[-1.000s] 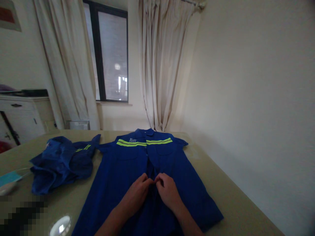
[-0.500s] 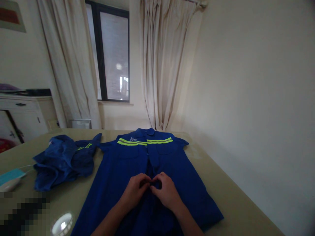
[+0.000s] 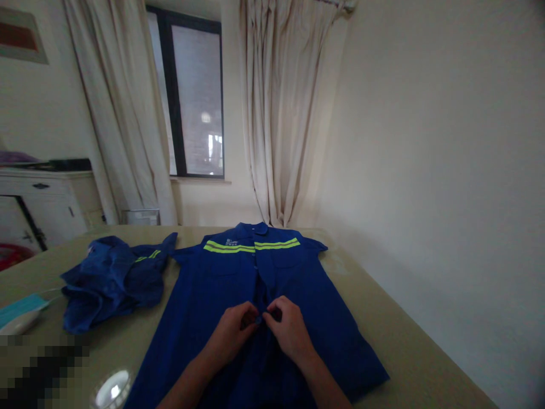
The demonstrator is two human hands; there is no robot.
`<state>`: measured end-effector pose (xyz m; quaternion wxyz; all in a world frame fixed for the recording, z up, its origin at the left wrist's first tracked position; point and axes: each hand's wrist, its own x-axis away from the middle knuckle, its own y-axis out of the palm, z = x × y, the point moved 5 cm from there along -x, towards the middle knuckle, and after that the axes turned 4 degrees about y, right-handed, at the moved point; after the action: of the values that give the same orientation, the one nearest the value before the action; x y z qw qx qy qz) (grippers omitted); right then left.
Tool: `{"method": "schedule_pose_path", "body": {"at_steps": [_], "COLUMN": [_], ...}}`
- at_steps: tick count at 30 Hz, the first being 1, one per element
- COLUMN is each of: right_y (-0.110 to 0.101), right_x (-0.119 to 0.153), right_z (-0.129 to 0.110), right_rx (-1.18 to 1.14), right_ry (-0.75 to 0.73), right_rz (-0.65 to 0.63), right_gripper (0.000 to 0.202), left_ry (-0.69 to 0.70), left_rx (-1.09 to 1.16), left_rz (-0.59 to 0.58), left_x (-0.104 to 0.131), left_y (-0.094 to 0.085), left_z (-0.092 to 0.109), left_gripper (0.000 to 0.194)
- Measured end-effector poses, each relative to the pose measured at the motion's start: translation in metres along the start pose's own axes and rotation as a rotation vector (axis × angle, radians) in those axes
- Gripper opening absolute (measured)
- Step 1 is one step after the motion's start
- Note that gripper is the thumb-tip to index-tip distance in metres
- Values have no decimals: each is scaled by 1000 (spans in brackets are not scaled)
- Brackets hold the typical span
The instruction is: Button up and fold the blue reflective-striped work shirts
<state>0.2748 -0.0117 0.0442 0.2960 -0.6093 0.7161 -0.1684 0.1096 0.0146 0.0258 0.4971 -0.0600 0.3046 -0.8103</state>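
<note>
A dark blue work shirt with yellow-green reflective stripes lies spread on the table, collar at the far end. At the middle of its front opening, my left hand pinches the left front edge, where a small button shows at the fingertips. Just to the right, my right hand pinches the other front edge. The fingertips of both hands are close together. Above them the upper front lies closed, with small buttons along it.
A crumpled blue garment with stripes lies on the table at the left. Beside it are a light blue mask and a pale rounded object. A round shiny object sits nearer. A wall borders the right.
The fingertips have drawn slightly apart, and the button now shows at my left fingertips. My right hand has shifted a little. The view has moved slightly.
</note>
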Motion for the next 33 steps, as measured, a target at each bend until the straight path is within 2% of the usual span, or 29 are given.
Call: {"method": "schedule_pose_path", "body": {"at_steps": [3, 9, 17, 19, 22, 25, 29, 33], "right_y": [0, 4, 5, 3, 1, 1, 3, 5], "right_x": [1, 0, -1, -2, -3, -3, -2, 0], "right_z": [-2, -2, 1, 2, 3, 3, 2, -1], "right_rx": [-13, -106, -120, -120, -122, -151, -199, -234], "right_ry": [13, -24, -12, 12, 53, 32, -32, -67], "right_rz": [20, -48, -25, -20, -21, -46, -47, -17], "right_gripper": [5, 7, 6, 4, 2, 4, 4, 3], "left_ry": [-39, -57, -78, -53, 7, 86, 148, 132], "left_rx": [36, 254, 377, 321, 149, -21, -143, -174], "left_rz": [-42, 19, -39, -29, 59, 123, 124, 124], "left_x": [0, -3, -4, -3, -1, 2, 4, 5], "left_y": [-4, -4, -6, -8, -11, -10, -5, -4], "left_z": [2, 1, -2, 2, 9, 15, 20, 21], "left_gripper": [12, 14, 22, 20, 15, 13, 16, 17]}}
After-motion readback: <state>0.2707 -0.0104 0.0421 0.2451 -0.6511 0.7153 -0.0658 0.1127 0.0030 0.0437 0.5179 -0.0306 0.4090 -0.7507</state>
